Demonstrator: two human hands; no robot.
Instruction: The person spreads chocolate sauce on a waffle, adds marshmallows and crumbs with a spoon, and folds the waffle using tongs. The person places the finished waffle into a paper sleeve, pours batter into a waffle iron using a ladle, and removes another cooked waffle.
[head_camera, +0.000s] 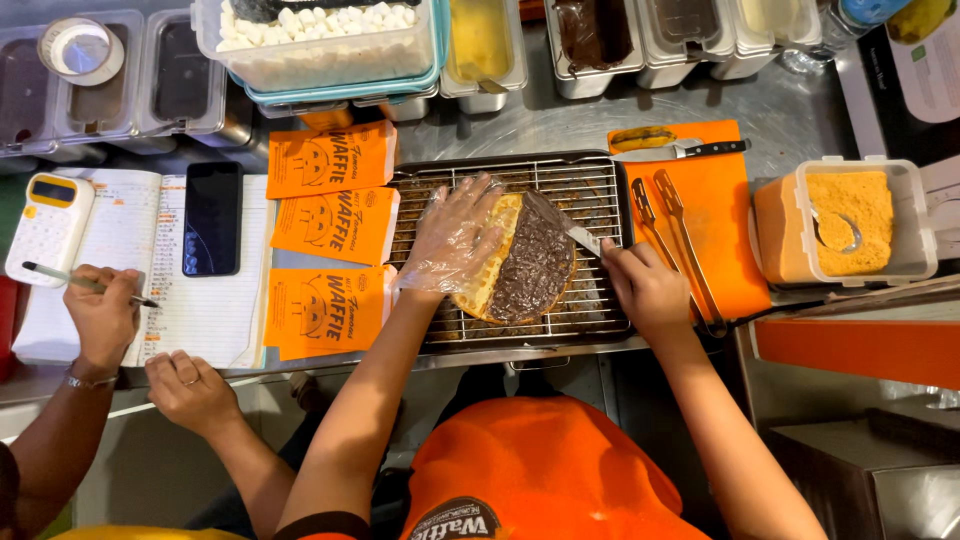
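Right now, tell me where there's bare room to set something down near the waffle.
Bare steel counter lies behind the orange cutting board, below the topping tubs. The wire rack is free at its back right corner. Left is crowded: paper sleeves, notebook, phone.

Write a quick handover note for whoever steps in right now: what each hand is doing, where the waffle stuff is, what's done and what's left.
Left hand, in a clear plastic glove, presses on the round waffle to steady it on the wire rack.
Right hand, bare, holds a knife with its blade on the waffle's far edge.
Done: dark chocolate spread covers most of the waffle; a pale strip under the gloved hand is bare.
Left: cover that strip.
Nearby: orange paper sleeves left of the rack, tongs on the orange board to the right, a tub of tan crumbs beyond.
Another person's hands write in a notebook at far left.
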